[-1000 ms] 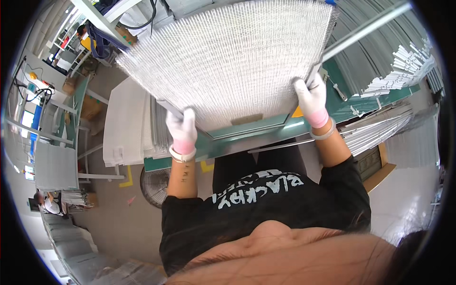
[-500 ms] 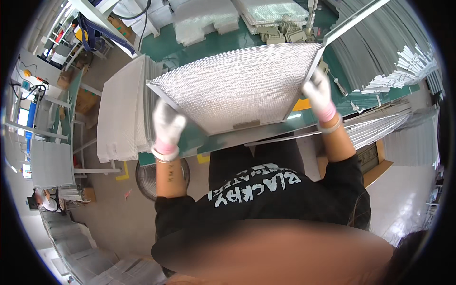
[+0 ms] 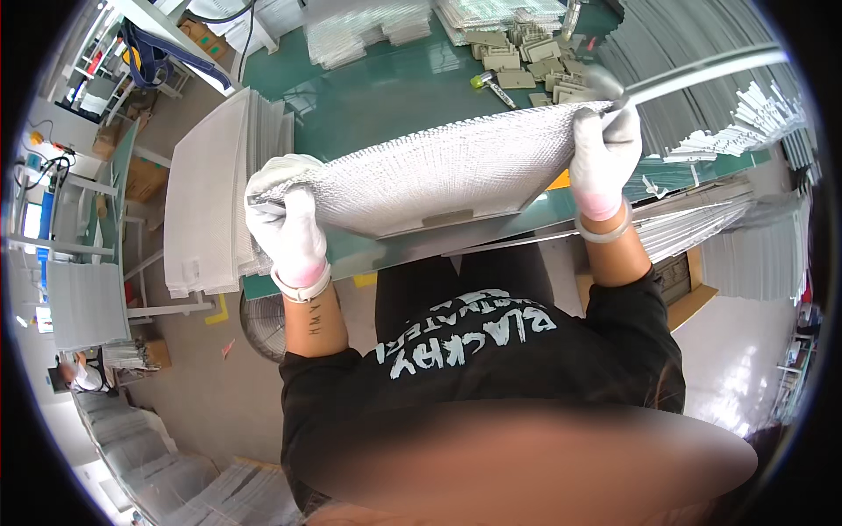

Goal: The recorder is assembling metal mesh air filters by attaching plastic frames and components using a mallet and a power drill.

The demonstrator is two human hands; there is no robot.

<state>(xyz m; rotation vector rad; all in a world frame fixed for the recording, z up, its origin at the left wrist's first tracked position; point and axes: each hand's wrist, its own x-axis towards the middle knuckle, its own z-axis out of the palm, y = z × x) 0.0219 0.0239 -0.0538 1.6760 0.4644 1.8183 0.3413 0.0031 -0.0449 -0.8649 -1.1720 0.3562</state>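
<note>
A silvery metal mesh panel [image 3: 447, 175], edged with metal strips on its lower sides, stands tilted over the near edge of the green table. My left hand [image 3: 289, 215], in a white glove, is closed round its left corner. At the upper right corner, my gloved right hand [image 3: 605, 153] pinches the panel where a long metal frame strip [image 3: 702, 74] juts out to the right. The strip's near end is blurred and partly hidden by the fingers. A dark tab [image 3: 447, 218] shows on the panel's lower edge.
Stacked mesh sheets [image 3: 210, 193] stand on the left. Small beige plates [image 3: 526, 66] and a hammer-like tool [image 3: 493, 88] lie beyond the panel on the green table [image 3: 368, 96]. Bundled metal strips [image 3: 737, 127] fill the right side. A round fan [image 3: 263, 320] stands on the floor.
Both hands have shifted up the panel's sides to its upper corners. The jutting strip has swung down to a flatter angle, and the panel's upper edge sits lower.
</note>
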